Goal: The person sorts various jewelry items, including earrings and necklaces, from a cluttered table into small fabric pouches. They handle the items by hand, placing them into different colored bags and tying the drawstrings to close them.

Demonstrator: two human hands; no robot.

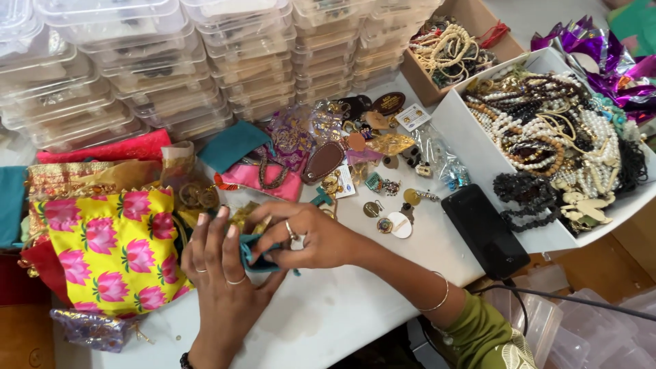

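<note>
My left hand (222,277) and my right hand (307,236) meet over the white table (328,314), both gripping a small teal fabric pouch (254,254). The left fingers stand upright against the pouch's left side; the right fingers pinch its top edge. Gold jewellery (242,217) shows just behind the pouch, partly hidden by my fingers. A yellow pouch with pink flowers (113,249) lies right beside my left hand.
Stacks of clear plastic boxes (171,61) line the back. A white tray (478,147) of bead necklaces stands at right, a cardboard box (478,27) behind it. A black phone (485,232), loose earrings (383,205) and cloth pouches (266,164) crowd the middle.
</note>
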